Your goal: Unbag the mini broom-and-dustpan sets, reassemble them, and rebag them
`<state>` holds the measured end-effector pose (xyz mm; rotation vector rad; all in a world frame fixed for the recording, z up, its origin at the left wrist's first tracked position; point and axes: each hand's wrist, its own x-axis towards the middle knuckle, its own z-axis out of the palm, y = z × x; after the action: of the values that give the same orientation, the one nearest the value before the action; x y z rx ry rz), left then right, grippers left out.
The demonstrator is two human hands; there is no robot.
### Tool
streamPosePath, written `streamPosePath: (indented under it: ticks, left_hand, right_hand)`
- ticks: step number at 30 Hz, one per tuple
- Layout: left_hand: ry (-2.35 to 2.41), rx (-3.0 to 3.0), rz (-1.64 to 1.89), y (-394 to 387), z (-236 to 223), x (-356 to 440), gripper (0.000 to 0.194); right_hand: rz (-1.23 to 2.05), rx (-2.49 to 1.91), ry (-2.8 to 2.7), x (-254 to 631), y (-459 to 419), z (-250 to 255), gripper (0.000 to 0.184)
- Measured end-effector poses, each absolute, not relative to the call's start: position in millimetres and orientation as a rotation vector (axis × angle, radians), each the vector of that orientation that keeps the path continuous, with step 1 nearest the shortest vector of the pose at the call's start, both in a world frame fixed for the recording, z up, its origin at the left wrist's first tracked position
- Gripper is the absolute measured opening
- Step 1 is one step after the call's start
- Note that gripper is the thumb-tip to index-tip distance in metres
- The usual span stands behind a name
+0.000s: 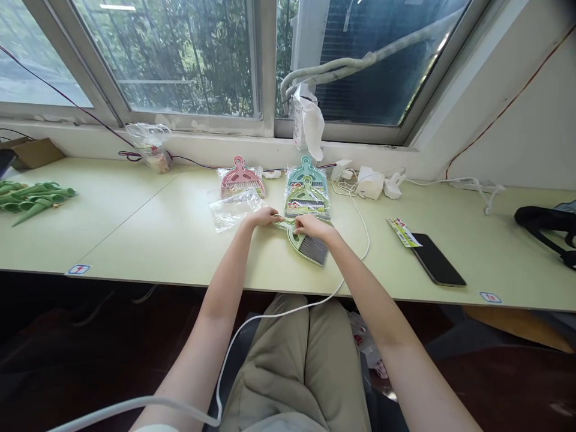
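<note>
A small green brush and dustpan set (308,245) with grey bristles lies on the pale green table (180,240) in front of me. My left hand (262,216) is closed on the green handle end. My right hand (311,226) grips the brush body just above the bristles. A clear plastic bag (233,209) lies flat just left of my left hand. Behind my hands, bagged sets are stacked: a green one (307,200) on a teal one (306,170), and a pink one (242,178) to their left.
A phone (437,259) and a printed card (403,232) lie at right. White chargers (371,182) and a white cable (360,252) run across the table. Green handles (31,198) are piled at far left. A black bag (546,225) sits at far right.
</note>
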<state>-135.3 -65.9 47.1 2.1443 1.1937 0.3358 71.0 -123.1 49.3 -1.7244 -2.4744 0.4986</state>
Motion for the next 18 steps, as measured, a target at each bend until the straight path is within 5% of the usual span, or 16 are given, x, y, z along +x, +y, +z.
streamPosePath:
  ticks: [9, 18]
  left_hand:
    - [1.210, 1.616, 0.553, -72.4, 44.8, -131.5, 0.051]
    - [0.740, 1.483, 0.612, -91.9, 61.8, -105.4, 0.065]
  right_hand:
    - [0.491, -1.605, -2.133, 70.7, -139.4, 44.9, 0.019]
    - [0.024, -1.563, -1.729, 56.0, -139.6, 81.4, 0.029]
